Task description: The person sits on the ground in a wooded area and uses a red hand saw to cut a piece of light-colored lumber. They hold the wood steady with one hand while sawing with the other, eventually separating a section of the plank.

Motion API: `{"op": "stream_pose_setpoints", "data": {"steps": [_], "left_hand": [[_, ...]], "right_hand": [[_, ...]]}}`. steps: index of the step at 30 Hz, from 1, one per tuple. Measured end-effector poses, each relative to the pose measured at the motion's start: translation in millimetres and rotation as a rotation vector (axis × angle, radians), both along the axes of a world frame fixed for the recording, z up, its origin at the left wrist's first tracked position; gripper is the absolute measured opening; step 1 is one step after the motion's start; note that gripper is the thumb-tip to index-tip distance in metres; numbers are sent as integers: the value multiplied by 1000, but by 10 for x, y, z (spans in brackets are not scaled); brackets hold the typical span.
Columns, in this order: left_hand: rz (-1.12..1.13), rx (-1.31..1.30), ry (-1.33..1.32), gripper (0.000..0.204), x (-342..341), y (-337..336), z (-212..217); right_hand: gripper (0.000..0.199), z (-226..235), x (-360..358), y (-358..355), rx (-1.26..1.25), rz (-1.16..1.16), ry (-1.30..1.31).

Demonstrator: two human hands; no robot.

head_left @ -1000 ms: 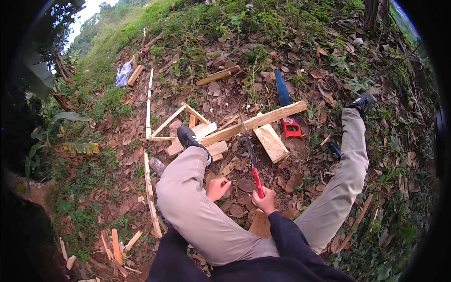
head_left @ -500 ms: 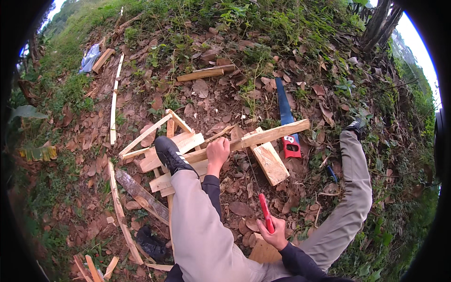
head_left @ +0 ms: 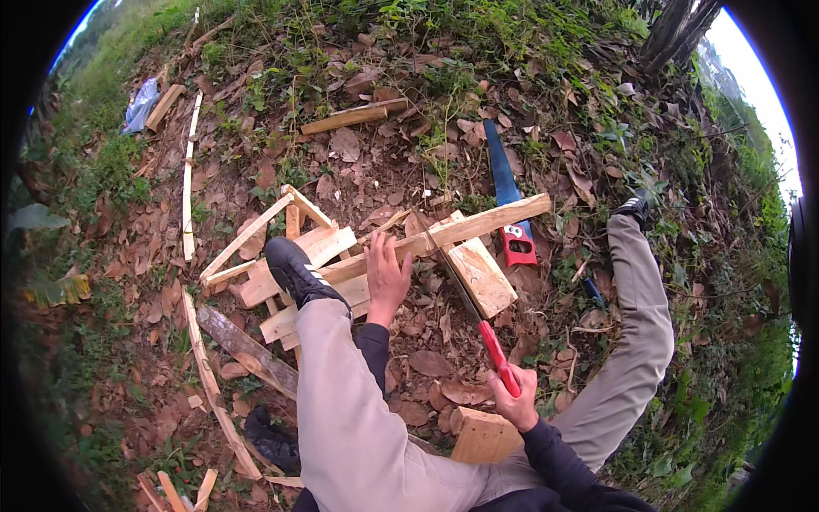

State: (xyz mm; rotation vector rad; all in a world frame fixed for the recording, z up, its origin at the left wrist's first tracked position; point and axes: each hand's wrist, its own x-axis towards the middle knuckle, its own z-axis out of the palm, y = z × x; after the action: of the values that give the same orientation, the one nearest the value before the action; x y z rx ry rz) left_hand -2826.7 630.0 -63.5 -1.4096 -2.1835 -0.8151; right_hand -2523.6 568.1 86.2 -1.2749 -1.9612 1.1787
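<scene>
My right hand (head_left: pixel 517 401) grips the red handle of a handsaw (head_left: pixel 496 350). Its thin blade runs away from me, edge-on, to a long wooden strip (head_left: pixel 499 221), meeting it near a dark cut mark. Beneath the strip's right part lies a thick wood block (head_left: pixel 484 282). My left hand (head_left: pixel 388 280) rests against the strip left of the blade, fingers stretched out and not wrapped round it. My black shoe (head_left: pixel 294 269) presses on the strip's left end, over a stack of pale boards (head_left: pixel 277 324).
Beyond the strip lies another saw (head_left: pixel 502 175) with a blue blade and red handle. A triangular wooden frame (head_left: pixel 256 235) stands left of my shoe. A long narrow batten (head_left: pixel 209 375) lies at left, a wood chunk (head_left: pixel 485 433) near my lap. Dry leaves cover the ground.
My left hand has loosened from a closed hold on the strip to outstretched fingers. My right hand and the red handle have moved slightly away from me. The whole view has shifted a little.
</scene>
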Motion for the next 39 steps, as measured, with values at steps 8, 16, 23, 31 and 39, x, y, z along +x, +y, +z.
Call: {"op": "stream_pose_setpoints", "data": {"steps": [8, 16, 23, 31, 39], "left_hand": [[81, -345, -947, 15, 1146, -2502, 125], [739, 93, -710, 37, 727, -4749, 1300], [591, 538, -728, 52, 1671, -3957, 3545], [748, 188, -194, 58, 2069, -3547, 3234], [658, 24, -48, 48, 1946, -3989, 3067]], "right_hand": [[32, -488, 14, 389, -11, 33, 124], [28, -1441, 151, 312, -215, -143, 361], [25, -1130, 233, 494, -255, -192, 402], [27, -931, -125, 511, -310, -285, 417], [27, -921, -84, 346, -247, -31, 379]]}}
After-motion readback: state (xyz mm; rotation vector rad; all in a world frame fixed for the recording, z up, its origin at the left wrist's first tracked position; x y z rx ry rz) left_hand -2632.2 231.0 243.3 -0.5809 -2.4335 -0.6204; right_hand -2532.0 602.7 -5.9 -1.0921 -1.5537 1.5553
